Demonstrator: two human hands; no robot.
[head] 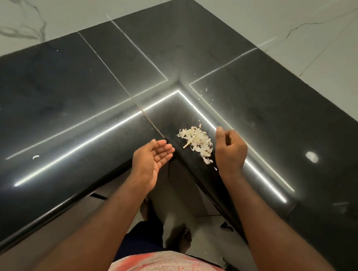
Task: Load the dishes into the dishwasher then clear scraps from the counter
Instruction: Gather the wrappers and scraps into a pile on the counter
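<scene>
Counter (pixel 88 108): one, black, L-shaped. Hands: two, left hand (pixel 150 157), right hand (pixel 230 150). Scrap pile (pixel 197 140): one, pale flakes too many to count. Stick (pixel 187 144) in pile: one. Stray flake (pixel 35 157) at left: one. Loose crumbs (pixel 202 92) near inner corner: several.
</scene>
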